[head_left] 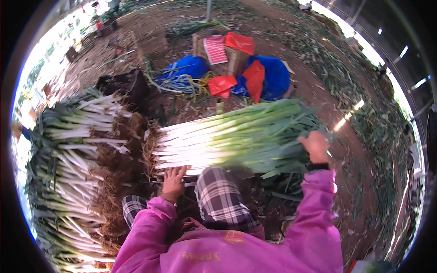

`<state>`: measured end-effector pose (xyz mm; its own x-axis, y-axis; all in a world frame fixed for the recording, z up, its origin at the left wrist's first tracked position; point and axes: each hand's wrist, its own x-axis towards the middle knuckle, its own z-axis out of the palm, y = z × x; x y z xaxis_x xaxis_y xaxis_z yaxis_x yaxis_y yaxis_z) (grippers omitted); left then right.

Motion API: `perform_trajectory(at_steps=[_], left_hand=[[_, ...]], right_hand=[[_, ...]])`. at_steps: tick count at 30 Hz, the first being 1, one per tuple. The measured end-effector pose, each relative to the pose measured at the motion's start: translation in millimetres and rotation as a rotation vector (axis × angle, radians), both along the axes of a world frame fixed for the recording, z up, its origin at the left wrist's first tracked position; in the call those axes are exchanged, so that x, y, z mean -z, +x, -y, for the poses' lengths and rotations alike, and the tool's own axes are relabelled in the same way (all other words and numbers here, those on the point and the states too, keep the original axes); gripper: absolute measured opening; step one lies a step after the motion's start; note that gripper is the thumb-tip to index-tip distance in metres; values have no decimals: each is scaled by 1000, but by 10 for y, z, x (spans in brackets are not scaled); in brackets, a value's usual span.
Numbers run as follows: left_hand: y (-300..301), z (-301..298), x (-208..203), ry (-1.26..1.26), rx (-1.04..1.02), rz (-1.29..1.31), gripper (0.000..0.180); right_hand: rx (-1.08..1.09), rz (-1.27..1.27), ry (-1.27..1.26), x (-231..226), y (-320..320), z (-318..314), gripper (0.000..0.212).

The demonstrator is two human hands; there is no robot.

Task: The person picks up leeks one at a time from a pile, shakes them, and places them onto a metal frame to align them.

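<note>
A broad layer of leeks (214,139) lies in front of me, white stalks and brown roots to the left, green leaves to the right. Along the near edge of the white stalks rests my left hand (173,183), fingers apart and nothing in its grasp. My right hand (315,144) is at the leafy end, its fingers curled in at the leaf tips; motion blurs them slightly. Beneath the layer, a bit of a low support (154,178) shows near the roots.
To the left rises a big heap of leeks (73,182), roots facing me. Beyond the layer are blue bags (273,79), red sheets (223,84), a wooden crate (236,61) and a dark crate (125,86). Loose leaves (364,102) litter the ground at right. My plaid-covered knee (221,195) is close by.
</note>
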<state>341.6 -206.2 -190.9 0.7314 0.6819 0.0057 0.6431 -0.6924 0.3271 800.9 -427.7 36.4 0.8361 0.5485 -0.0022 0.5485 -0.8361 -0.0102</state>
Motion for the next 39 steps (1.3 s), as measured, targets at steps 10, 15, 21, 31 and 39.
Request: perform_trajectory(at_steps=[10,15,21,31,39], left_hand=[[26,143,-100,24,-61,-61,61],[22,80,-122,-56,-63,-44,69],[30,74,-61,-50,-53,7,73],[40,21,-45,-112,-72,-79,75],[-101,172,-189,323,-141,-72,55]], right_hand=[[-333,335,621,838,-216,-108,8],[-507,137,350,883,-329,189,4],[-434,-56,306,1177,-545,444,4],[-491,490,713,615,-549,251,31],[-835,244,371,1057,-1396,-856,36]])
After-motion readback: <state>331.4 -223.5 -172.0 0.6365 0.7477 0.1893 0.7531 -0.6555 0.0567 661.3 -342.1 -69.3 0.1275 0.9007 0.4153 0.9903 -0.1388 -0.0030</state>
